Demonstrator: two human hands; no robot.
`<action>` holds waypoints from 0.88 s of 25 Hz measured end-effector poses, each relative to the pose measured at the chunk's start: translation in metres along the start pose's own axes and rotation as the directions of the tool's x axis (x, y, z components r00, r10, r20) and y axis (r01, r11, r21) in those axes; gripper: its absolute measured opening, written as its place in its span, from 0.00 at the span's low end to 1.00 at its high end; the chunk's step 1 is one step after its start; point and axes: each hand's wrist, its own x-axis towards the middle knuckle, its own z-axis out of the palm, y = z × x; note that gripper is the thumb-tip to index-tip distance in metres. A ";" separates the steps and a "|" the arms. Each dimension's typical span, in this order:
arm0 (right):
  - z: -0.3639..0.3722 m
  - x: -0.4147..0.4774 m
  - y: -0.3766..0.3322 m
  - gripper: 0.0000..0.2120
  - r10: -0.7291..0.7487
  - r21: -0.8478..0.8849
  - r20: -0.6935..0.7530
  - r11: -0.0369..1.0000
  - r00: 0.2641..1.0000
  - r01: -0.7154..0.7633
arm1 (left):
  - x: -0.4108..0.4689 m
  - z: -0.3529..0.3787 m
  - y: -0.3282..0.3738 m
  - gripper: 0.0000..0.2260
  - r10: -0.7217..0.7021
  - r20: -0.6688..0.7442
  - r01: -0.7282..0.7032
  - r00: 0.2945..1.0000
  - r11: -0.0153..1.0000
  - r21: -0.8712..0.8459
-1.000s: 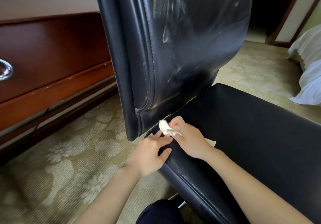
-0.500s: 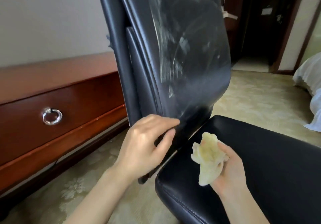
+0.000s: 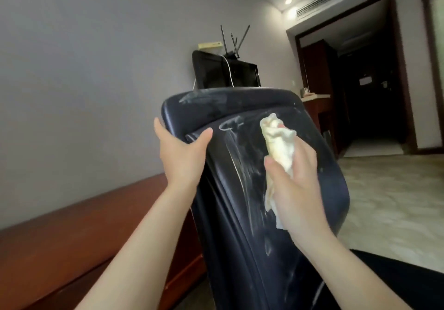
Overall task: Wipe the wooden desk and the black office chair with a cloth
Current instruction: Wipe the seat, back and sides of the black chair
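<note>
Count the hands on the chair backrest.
2. The left hand grips the upper left edge of the chair backrest; the right hand holds a cloth against its front.

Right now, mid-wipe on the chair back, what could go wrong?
1. The cloth is bunched in the right hand, so it may only smear; whitish streaks already mark the chair back.
2. Only the left hand steadies the top edge; a hard push could swing the chair toward the wooden desk.

Glossy black leather-look chair back [image 3: 240, 213] smeared with whitish streaks, crumpled soft pale cloth [image 3: 280, 146], polished reddish wooden desk [image 3: 60, 242]
</note>
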 end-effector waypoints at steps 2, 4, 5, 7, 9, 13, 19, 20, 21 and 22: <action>0.025 0.029 -0.001 0.17 -0.082 -0.057 0.049 0.995 0.995 0.085 | 0.001 0.000 -0.010 0.31 0.021 -0.024 -0.021 0.999 0.999 -0.027; 0.044 0.059 -0.002 0.17 -0.170 -0.097 0.006 0.981 0.986 0.169 | 0.004 0.000 -0.014 0.18 0.064 -0.029 -0.065 0.997 0.998 -0.023; 0.053 0.073 -0.003 0.16 -0.215 -0.112 -0.028 0.971 0.976 0.211 | 0.006 0.000 -0.016 0.15 0.073 -0.022 -0.074 0.997 0.997 -0.028; 0.067 0.102 -0.006 0.15 -0.297 -0.158 -0.090 0.947 0.951 0.280 | 0.008 0.001 -0.021 0.13 0.073 -0.027 -0.074 0.997 0.996 -0.055; 0.077 0.129 -0.004 0.12 -0.307 -0.202 -0.121 0.939 0.944 0.279 | 0.008 0.003 -0.024 0.11 0.065 -0.051 -0.069 0.997 0.995 -0.072; 0.097 0.170 0.013 0.06 -0.114 -0.408 -0.102 0.911 0.988 0.063 | 0.011 0.007 -0.029 0.09 0.058 -0.058 -0.064 0.997 0.993 -0.099; 0.129 0.146 0.007 0.05 -0.381 -0.245 0.233 0.868 0.895 0.433 | 0.020 0.010 -0.039 0.10 0.085 -0.033 -0.088 0.996 0.989 -0.121; 0.132 0.141 0.005 0.04 -0.412 -0.174 0.326 0.859 0.851 0.482 | 0.021 0.011 -0.041 0.11 0.085 -0.033 -0.089 0.996 0.988 -0.126; 0.132 0.138 0.003 0.04 -0.434 -0.132 0.407 0.843 0.804 0.522 | 0.023 0.012 -0.042 0.11 0.087 -0.032 -0.090 0.996 0.988 -0.129; 0.131 0.137 0.004 0.05 -0.446 -0.116 0.463 0.826 0.766 0.551 | 0.023 0.012 -0.043 0.11 0.087 -0.030 -0.090 0.996 0.987 -0.134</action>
